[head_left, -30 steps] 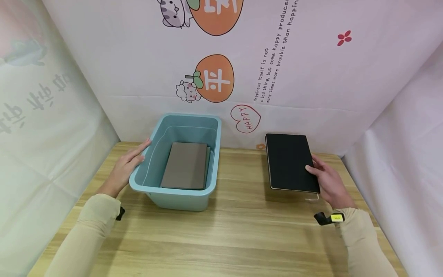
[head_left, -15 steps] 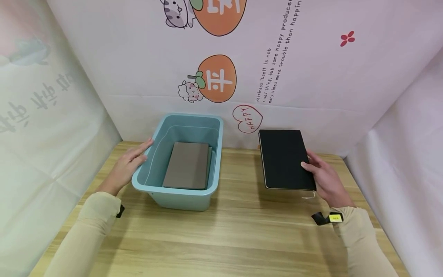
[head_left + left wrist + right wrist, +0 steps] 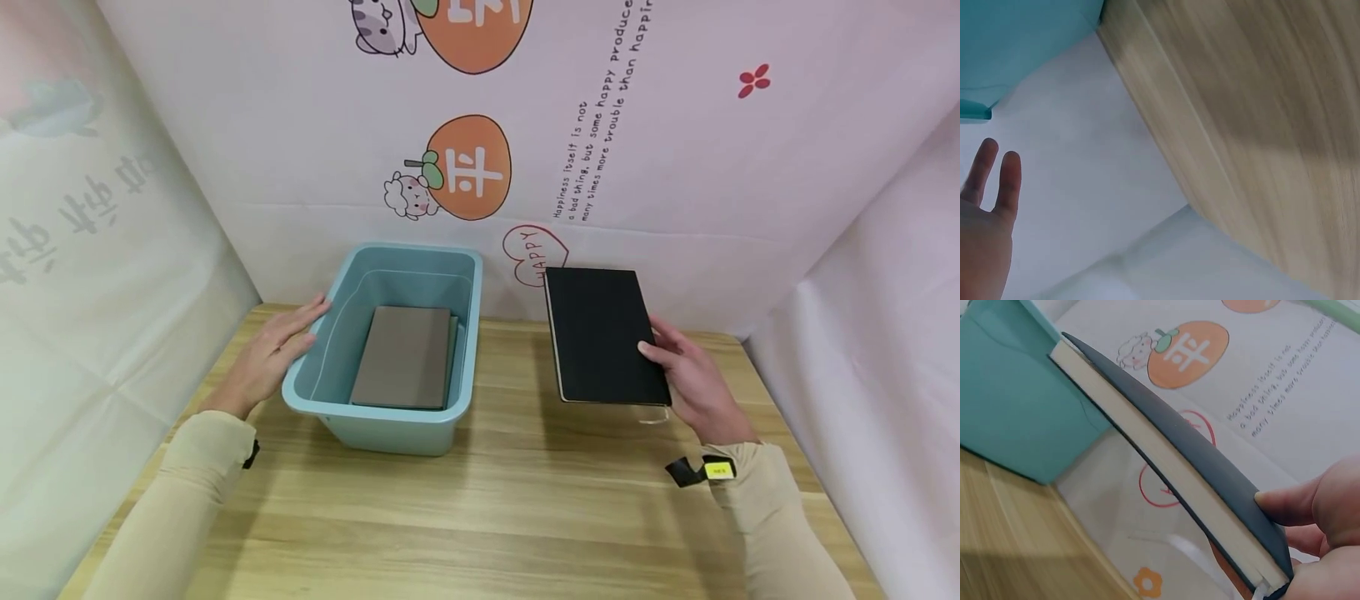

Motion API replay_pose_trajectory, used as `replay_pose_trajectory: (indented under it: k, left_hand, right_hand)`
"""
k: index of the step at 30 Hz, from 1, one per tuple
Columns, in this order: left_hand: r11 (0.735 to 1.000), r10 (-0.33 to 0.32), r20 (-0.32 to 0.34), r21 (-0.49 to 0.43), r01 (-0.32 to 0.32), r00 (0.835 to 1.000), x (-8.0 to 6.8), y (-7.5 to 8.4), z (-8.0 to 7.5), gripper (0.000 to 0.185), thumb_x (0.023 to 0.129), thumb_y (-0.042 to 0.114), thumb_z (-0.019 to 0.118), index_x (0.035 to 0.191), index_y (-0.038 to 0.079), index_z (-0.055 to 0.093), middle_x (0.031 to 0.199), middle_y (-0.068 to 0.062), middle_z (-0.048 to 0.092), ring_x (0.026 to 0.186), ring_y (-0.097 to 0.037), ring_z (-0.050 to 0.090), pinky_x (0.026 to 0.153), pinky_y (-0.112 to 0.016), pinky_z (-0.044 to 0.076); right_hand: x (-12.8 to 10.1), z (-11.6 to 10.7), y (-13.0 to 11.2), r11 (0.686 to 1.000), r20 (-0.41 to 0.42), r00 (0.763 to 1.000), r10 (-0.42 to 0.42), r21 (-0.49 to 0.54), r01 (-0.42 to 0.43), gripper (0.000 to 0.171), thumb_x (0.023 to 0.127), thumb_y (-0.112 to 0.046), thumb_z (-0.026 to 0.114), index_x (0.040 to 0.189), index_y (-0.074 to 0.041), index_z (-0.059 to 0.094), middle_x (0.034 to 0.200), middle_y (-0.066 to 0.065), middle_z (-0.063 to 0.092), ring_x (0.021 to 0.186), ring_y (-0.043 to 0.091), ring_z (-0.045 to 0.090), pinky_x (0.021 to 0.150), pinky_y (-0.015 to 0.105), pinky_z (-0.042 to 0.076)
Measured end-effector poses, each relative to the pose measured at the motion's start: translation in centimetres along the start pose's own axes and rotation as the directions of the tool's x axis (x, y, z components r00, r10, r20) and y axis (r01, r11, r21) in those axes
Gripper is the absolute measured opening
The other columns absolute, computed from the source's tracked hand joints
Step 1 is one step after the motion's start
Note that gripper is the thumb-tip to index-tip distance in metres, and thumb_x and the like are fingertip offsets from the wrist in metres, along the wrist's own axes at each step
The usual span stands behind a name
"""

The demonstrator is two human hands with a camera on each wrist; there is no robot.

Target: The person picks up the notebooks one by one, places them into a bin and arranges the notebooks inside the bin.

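Note:
My right hand (image 3: 686, 379) grips a black notebook (image 3: 603, 335) by its right edge and holds it above the wooden table (image 3: 525, 492), to the right of the bin. In the right wrist view the notebook (image 3: 1172, 459) shows cream page edges, with my thumb on its cover. A light blue plastic bin (image 3: 390, 337) stands left of centre with a grey-brown notebook (image 3: 405, 357) flat on its bottom. My left hand (image 3: 273, 354) rests with straight fingers against the bin's left rim. In the left wrist view the fingers (image 3: 991, 181) are straight.
A white printed backdrop (image 3: 570, 142) with cartoon fruit and text closes the back, and white sheets hang at both sides. The bin's outer wall (image 3: 1016, 406) shows beside the held notebook. A thin ribbon hangs under the black notebook.
My right hand has carried the black notebook up and to the left, toward the bin. The left hand and the bin have stayed in place.

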State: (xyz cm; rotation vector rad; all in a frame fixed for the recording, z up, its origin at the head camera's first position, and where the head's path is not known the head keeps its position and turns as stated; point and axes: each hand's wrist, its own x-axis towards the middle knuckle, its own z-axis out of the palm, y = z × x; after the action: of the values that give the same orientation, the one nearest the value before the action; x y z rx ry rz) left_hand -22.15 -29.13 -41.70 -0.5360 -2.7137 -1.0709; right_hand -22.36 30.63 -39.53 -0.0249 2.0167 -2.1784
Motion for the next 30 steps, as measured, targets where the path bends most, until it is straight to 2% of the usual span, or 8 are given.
replay_pose_trajectory:
  k: [6, 13, 20, 25, 30]
  left_hand:
    - [0.998, 0.055, -0.029, 0.024, -0.054, 0.998, -0.1, 0.0, 0.2, 0.049, 0.109, 0.028, 0.043, 0.158, 0.032, 0.038, 0.169, 0.005, 0.029, 0.153, -0.037, 0.027, 0.116, -0.068, 0.021]
    - [0.995, 0.091, -0.043, 0.045, -0.089, 0.995, 0.0, 0.0, 0.3, 0.05, 0.109, 0.025, 0.043, 0.158, 0.027, 0.04, 0.168, -0.004, 0.033, 0.151, -0.04, 0.031, 0.115, -0.067, 0.023]
    - [0.989, 0.137, -0.037, 0.056, -0.135, 0.99, 0.1, -0.2, 0.4, 0.049, 0.108, 0.019, 0.044, 0.157, 0.021, 0.043, 0.17, -0.006, 0.027, 0.151, -0.043, 0.029, 0.115, -0.067, 0.022]
    - [0.989, 0.145, -0.037, 0.031, -0.144, 0.989, 0.2, -0.3, 0.6, 0.048, 0.108, 0.018, 0.042, 0.156, 0.021, 0.044, 0.17, -0.007, 0.028, 0.151, -0.041, 0.03, 0.114, -0.064, 0.024]
    - [0.989, 0.141, -0.044, 0.052, -0.138, 0.989, 0.2, -0.3, 0.6, 0.048, 0.108, 0.019, 0.041, 0.156, 0.023, 0.044, 0.169, -0.005, 0.029, 0.148, -0.04, 0.033, 0.113, -0.063, 0.025]
  right_hand:
    - [0.0, 1.3, -0.6, 1.0, 0.007, 1.0, -0.002, 0.008, 0.002, 0.076, 0.102, -0.018, 0.063, 0.165, -0.018, 0.02, 0.127, -0.012, 0.052, 0.111, -0.004, 0.058, 0.091, 0.012, 0.051]
    - [0.6, 3.1, -1.0, 0.999, 0.023, 0.999, 0.024, 0.024, -0.024, 0.074, 0.103, -0.019, 0.062, 0.165, -0.021, 0.021, 0.128, -0.009, 0.05, 0.113, -0.001, 0.059, 0.092, 0.014, 0.051]
    - [1.1, 4.7, -1.5, 0.999, 0.043, 0.999, 0.023, 0.037, -0.024, 0.071, 0.103, -0.018, 0.061, 0.164, -0.021, 0.024, 0.125, -0.008, 0.053, 0.111, 0.002, 0.061, 0.091, 0.018, 0.054]
    - [1.3, 5.8, -1.7, 0.997, 0.06, 0.998, 0.031, 0.074, -0.035, 0.07, 0.104, -0.017, 0.059, 0.164, -0.02, 0.024, 0.122, -0.006, 0.054, 0.108, 0.004, 0.063, 0.089, 0.02, 0.056]
    - [1.6, 7.0, -2.0, 0.995, 0.055, 0.997, 0.05, 0.082, -0.055, 0.069, 0.104, -0.018, 0.059, 0.164, -0.022, 0.025, 0.123, -0.007, 0.053, 0.112, 0.003, 0.06, 0.092, 0.017, 0.053]
